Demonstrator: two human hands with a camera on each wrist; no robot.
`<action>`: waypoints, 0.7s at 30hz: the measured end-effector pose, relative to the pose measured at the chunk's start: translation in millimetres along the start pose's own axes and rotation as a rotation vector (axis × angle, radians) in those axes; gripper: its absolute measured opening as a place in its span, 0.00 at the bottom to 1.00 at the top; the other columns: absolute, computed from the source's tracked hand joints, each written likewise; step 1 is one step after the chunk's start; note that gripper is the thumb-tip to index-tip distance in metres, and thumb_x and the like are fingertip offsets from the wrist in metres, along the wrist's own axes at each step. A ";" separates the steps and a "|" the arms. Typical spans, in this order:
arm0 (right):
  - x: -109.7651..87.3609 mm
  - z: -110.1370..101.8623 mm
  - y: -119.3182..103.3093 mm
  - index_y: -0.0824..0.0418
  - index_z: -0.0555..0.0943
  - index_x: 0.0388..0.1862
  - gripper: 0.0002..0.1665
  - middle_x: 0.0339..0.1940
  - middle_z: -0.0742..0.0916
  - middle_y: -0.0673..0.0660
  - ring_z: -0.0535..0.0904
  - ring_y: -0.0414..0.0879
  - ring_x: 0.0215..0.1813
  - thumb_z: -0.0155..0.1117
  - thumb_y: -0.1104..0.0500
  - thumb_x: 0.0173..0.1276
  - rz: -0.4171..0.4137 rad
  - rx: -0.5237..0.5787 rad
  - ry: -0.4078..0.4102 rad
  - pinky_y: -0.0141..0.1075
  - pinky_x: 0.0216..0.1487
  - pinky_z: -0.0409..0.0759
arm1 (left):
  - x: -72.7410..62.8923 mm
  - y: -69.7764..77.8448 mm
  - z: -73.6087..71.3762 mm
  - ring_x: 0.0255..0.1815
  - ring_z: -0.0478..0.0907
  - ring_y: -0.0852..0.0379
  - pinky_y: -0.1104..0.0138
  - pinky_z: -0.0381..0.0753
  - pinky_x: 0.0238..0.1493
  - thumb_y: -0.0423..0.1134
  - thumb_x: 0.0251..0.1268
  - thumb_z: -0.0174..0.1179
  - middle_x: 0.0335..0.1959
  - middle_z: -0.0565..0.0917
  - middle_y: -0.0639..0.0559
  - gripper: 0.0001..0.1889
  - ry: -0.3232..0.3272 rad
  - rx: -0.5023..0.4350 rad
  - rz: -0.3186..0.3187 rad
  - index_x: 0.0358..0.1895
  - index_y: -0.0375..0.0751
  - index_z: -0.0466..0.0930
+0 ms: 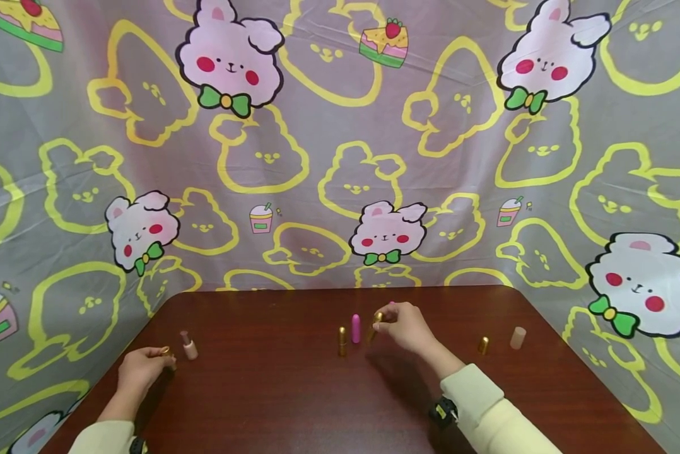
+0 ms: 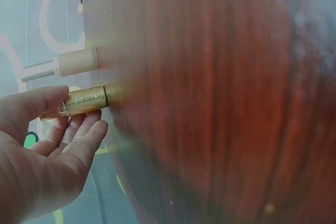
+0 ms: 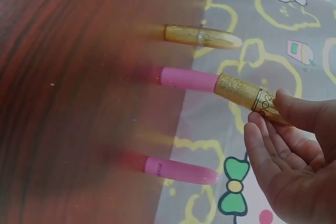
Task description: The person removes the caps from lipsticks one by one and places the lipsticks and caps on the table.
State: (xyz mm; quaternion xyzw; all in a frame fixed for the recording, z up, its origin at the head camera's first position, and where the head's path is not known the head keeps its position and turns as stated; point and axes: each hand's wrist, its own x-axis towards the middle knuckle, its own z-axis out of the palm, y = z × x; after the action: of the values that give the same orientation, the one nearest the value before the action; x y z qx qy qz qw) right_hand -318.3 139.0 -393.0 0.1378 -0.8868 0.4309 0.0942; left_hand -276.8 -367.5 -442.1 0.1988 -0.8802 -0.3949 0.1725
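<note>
My left hand (image 1: 138,372) pinches a short gold lipstick tube (image 2: 86,101) between thumb and fingers at the table's left side. Beside it stands a pale pink cosmetic tube (image 1: 190,349) with a thin darker stem on top. Near the middle, my right hand (image 1: 409,328) grips a gold lipstick (image 3: 239,93) by its rounded end, tilted; whether its base touches the table cannot be told. In the right wrist view it overlaps a pink lipstick (image 3: 189,79). Another gold lipstick (image 1: 342,341) stands upright nearby. A second pink lipstick (image 3: 181,170) is mostly hidden by the hand in the head view.
On the right of the brown table (image 1: 294,403) stand a short gold rounded piece (image 1: 484,344) and a translucent pinkish cap (image 1: 518,338). A cartoon-printed curtain (image 1: 317,252) surrounds the table's back and sides.
</note>
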 end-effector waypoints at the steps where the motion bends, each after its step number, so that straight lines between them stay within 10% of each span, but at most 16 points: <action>1: 0.0 -1.8 -1.4 0.60 0.86 0.32 0.05 0.27 0.86 0.49 0.81 0.43 0.33 0.74 0.65 0.57 0.001 0.010 0.006 0.36 0.33 0.79 | 0.0 -0.3 0.0 0.36 0.77 0.37 0.63 0.73 0.26 0.32 0.50 0.67 0.37 0.81 0.28 0.18 -0.003 -0.003 0.002 0.39 0.17 0.78; 10: 2.7 -13.9 -10.4 0.63 0.86 0.36 0.07 0.29 0.86 0.52 0.81 0.47 0.27 0.73 0.64 0.58 0.046 0.108 0.062 0.36 0.28 0.78 | 0.4 -0.3 -0.8 0.35 0.77 0.39 0.64 0.72 0.25 0.33 0.50 0.68 0.37 0.80 0.28 0.18 -0.007 -0.025 -0.020 0.37 0.19 0.78; 21: 2.4 -22.0 -28.2 0.69 0.84 0.46 0.14 0.39 0.88 0.59 0.85 0.51 0.42 0.70 0.65 0.63 0.103 0.376 0.116 0.39 0.47 0.82 | 0.2 -0.2 -3.9 0.32 0.78 0.47 0.66 0.74 0.24 0.35 0.51 0.70 0.35 0.82 0.32 0.23 -0.046 -0.067 -0.028 0.44 0.17 0.76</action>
State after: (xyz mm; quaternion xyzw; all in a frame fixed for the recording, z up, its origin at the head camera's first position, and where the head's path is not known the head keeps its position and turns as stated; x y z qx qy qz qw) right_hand -310.4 139.4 -358.0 0.0826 -0.7896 0.6005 0.0954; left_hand -275.2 -370.2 -439.8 0.1961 -0.8674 -0.4309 0.1532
